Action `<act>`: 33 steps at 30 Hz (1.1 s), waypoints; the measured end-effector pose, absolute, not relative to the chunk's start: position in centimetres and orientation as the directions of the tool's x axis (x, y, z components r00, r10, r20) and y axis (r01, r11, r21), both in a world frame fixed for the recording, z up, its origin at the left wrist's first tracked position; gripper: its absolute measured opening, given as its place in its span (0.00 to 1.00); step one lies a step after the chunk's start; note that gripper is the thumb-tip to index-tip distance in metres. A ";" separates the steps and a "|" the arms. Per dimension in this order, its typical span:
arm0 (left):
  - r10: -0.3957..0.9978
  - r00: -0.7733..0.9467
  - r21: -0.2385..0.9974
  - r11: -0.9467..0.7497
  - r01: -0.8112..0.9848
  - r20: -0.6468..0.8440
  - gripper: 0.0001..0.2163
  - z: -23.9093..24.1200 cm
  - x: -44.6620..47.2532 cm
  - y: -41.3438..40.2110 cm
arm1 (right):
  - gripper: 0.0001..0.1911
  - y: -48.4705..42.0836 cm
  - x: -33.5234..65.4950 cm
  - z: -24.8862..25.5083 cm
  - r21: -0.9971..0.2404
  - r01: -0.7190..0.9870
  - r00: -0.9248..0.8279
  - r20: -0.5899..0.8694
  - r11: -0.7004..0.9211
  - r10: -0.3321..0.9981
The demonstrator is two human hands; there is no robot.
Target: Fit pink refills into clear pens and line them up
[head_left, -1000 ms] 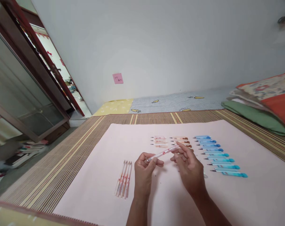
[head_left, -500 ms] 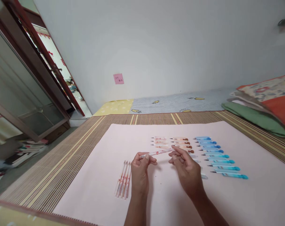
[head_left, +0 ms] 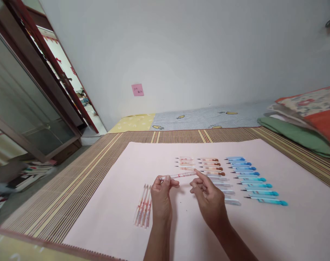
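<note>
My left hand [head_left: 161, 201] is closed around one end of a slim white pen [head_left: 183, 175] with a red pattern, its thumb on top. The pen lies nearly level above the pink sheet [head_left: 113, 203]. At its other end, the index fingertip of my right hand [head_left: 213, 204] touches the pen, while the thumb stays apart from it. Left of my left hand, several similar patterned pens [head_left: 143, 208] lie side by side. Beyond my hands are rows of pale pink pens [head_left: 185, 163], brown-ended pens [head_left: 211, 164] and clear pieces [head_left: 231, 202], partly hidden by my right hand.
A column of blue pens [head_left: 259, 185] lies to the right on the sheet. Under the sheet is a striped mat [head_left: 72, 181]. Folded fabrics [head_left: 298, 134] are stacked at the far right. A pink note [head_left: 137, 90] is on the wall, and a door [head_left: 31, 83] stands at left.
My right hand has shifted left and slightly down, uncovering more of the brown-ended pens and clear pieces. The pen has moved slightly left with my left hand.
</note>
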State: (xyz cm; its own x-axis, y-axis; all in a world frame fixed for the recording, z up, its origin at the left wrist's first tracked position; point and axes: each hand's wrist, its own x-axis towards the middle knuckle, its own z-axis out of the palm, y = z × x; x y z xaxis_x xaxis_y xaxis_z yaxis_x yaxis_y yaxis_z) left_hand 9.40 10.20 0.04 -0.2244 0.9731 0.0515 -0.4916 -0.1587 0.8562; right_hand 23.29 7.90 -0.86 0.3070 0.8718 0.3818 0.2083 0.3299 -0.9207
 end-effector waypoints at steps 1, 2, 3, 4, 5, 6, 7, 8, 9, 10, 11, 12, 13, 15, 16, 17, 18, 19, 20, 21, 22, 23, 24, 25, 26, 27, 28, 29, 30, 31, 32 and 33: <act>0.973 -0.224 0.860 -0.155 -0.486 0.049 0.13 0.0 9.4 10.2 | 0.22 7.9 23.2 -0.9 -0.921 0.212 0.311 0.382 0.328 0.870; 0.974 -0.224 0.863 -0.151 -0.482 0.046 0.13 0.0 9.4 10.2 | 0.21 7.9 23.2 -0.9 -0.919 0.220 0.309 0.383 0.326 0.871; 0.974 -0.225 0.863 -0.148 -0.483 0.041 0.14 0.0 9.3 10.2 | 0.21 7.9 23.3 -0.8 -0.916 0.232 0.299 0.386 0.326 0.872; 0.973 -0.226 0.860 -0.143 -0.489 0.033 0.14 0.1 9.2 10.2 | 0.20 7.9 23.4 -0.7 -0.912 0.246 0.286 0.392 0.328 0.874; 0.974 -0.227 0.856 -0.138 -0.498 0.025 0.15 0.2 9.1 10.2 | 0.20 7.9 23.5 -0.6 -0.907 0.260 0.275 0.398 0.331 0.875; 0.975 -0.224 0.853 -0.130 -0.506 0.016 0.15 0.2 9.0 10.3 | 0.20 8.0 23.7 -0.5 -0.903 0.271 0.269 0.405 0.334 0.874; 0.976 -0.217 0.851 -0.120 -0.512 0.007 0.16 0.2 8.8 10.3 | 0.20 8.0 23.9 -0.5 -0.900 0.281 0.269 0.409 0.335 0.872; 0.978 -0.208 0.850 -0.108 -0.515 -0.002 0.16 0.2 8.6 10.4 | 0.21 8.1 24.2 -0.4 -0.898 0.288 0.270 0.409 0.332 0.872; 0.980 -0.199 0.853 -0.095 -0.514 -0.011 0.16 0.2 8.5 10.5 | 0.21 8.2 24.4 -0.4 -0.898 0.293 0.276 0.407 0.327 0.871; 0.982 -0.190 0.859 -0.083 -0.506 -0.018 0.16 0.2 8.3 10.6 | 0.21 8.2 24.6 -0.4 -0.900 0.295 0.280 0.403 0.321 0.871; 0.983 -0.184 0.867 -0.073 -0.493 -0.023 0.17 0.1 8.0 10.6 | 0.21 8.3 24.8 -0.4 -0.903 0.291 0.281 0.396 0.316 0.874; 0.983 -0.183 0.876 -0.067 -0.477 -0.024 0.17 0.0 7.8 10.7 | 0.21 8.4 24.9 -0.4 -0.907 0.285 0.276 0.387 0.310 0.880; 0.982 -0.185 0.885 -0.066 -0.461 -0.023 0.17 -0.1 7.6 10.8 | 0.21 8.4 25.1 -0.4 -0.912 0.279 0.268 0.375 0.301 0.887; 0.982 -0.190 0.899 -0.068 -0.432 -0.017 0.16 -0.2 7.2 10.9 | 0.21 8.5 25.2 -0.3 -0.918 0.281 0.254 0.352 0.280 0.901; 0.982 -0.190 0.904 -0.072 -0.421 -0.010 0.16 -0.2 7.1 10.9 | 0.21 8.5 25.2 -0.3 -0.919 0.287 0.246 0.342 0.269 0.907; 0.982 -0.189 0.907 -0.077 -0.414 -0.003 0.15 -0.2 7.0 10.9 | 0.22 8.5 25.2 -0.3 -0.920 0.294 0.242 0.334 0.259 0.911; 0.983 -0.186 0.909 -0.083 -0.407 0.006 0.15 -0.2 6.9 10.9 | 0.22 8.5 25.2 -0.3 -0.921 0.299 0.241 0.327 0.250 0.914; 0.983 -0.183 0.911 -0.089 -0.402 0.015 0.14 -0.2 6.9 10.9 | 0.22 8.4 25.1 -0.3 -0.923 0.299 0.241 0.317 0.241 0.917; 0.983 -0.180 0.912 -0.094 -0.399 0.023 0.14 -0.2 7.0 10.9 | 0.23 8.4 25.1 -0.3 -0.928 0.296 0.242 0.304 0.228 0.921; 0.983 -0.180 0.912 -0.099 -0.398 0.028 0.14 -0.1 7.0 10.9 | 0.23 8.4 25.0 -0.3 -0.932 0.292 0.241 0.289 0.214 0.927; 0.983 -0.181 0.912 -0.101 -0.398 0.030 0.14 -0.1 7.1 10.8 | 0.23 8.4 24.9 -0.4 -0.937 0.287 0.239 0.272 0.200 0.932; 0.982 -0.185 0.911 -0.103 -0.399 0.030 0.14 0.0 7.2 10.8 | 0.23 8.4 24.9 -0.4 -0.943 0.277 0.236 0.254 0.186 0.938; 0.981 -0.190 0.910 -0.105 -0.400 0.029 0.14 0.0 7.2 10.8 | 0.24 8.4 24.8 -0.5 -0.950 0.260 0.230 0.236 0.174 0.944; 0.980 -0.197 0.909 -0.107 -0.402 0.029 0.14 0.0 7.3 10.7 | 0.24 8.4 24.8 -0.6 -0.958 0.237 0.225 0.217 0.163 0.950; 0.979 -0.204 0.909 -0.111 -0.402 0.029 0.15 0.1 7.4 10.7 | 0.24 8.5 24.8 -0.7 -0.966 0.207 0.221 0.201 0.156 0.954; 0.977 -0.210 0.909 -0.114 -0.401 0.031 0.15 0.1 7.4 10.7 | 0.24 8.5 24.8 -0.8 -0.973 0.174 0.215 0.188 0.152 0.958; 0.976 -0.214 0.910 -0.117 -0.399 0.032 0.15 0.1 7.5 10.7 | 0.25 8.6 24.8 -1.0 -0.978 0.140 0.212 0.180 0.152 0.961; 0.976 -0.217 0.910 -0.120 -0.397 0.034 0.16 0.1 7.5 10.7 | 0.25 8.6 24.7 -1.1 -0.982 0.109 0.209 0.175 0.155 0.962; 0.976 -0.217 0.910 -0.122 -0.395 0.037 0.16 0.1 7.6 10.8 | 0.25 8.7 24.7 -1.3 -0.984 0.079 0.209 0.172 0.158 0.963; 0.975 -0.217 0.910 -0.126 -0.395 0.041 0.16 0.1 7.7 10.8 | 0.25 8.8 24.6 -1.4 -0.986 0.049 0.212 0.168 0.162 0.963; 0.975 -0.219 0.909 -0.129 -0.396 0.043 0.16 0.1 7.8 10.8 | 0.25 8.8 24.6 -1.5 -0.986 0.019 0.217 0.165 0.165 0.962; 0.975 -0.220 0.907 -0.132 -0.400 0.045 0.17 0.1 7.9 10.8 | 0.25 8.8 24.4 -1.5 -0.985 -0.009 0.225 0.164 0.170 0.960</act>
State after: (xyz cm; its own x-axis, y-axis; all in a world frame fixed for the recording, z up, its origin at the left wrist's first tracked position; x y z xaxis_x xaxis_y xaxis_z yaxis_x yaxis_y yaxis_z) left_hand 7.86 10.83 0.06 -0.2198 0.9745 0.0446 -0.4004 -0.1318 0.9068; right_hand 24.44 8.79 -1.51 0.2249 0.9605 0.1641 -0.0087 0.1703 -0.9853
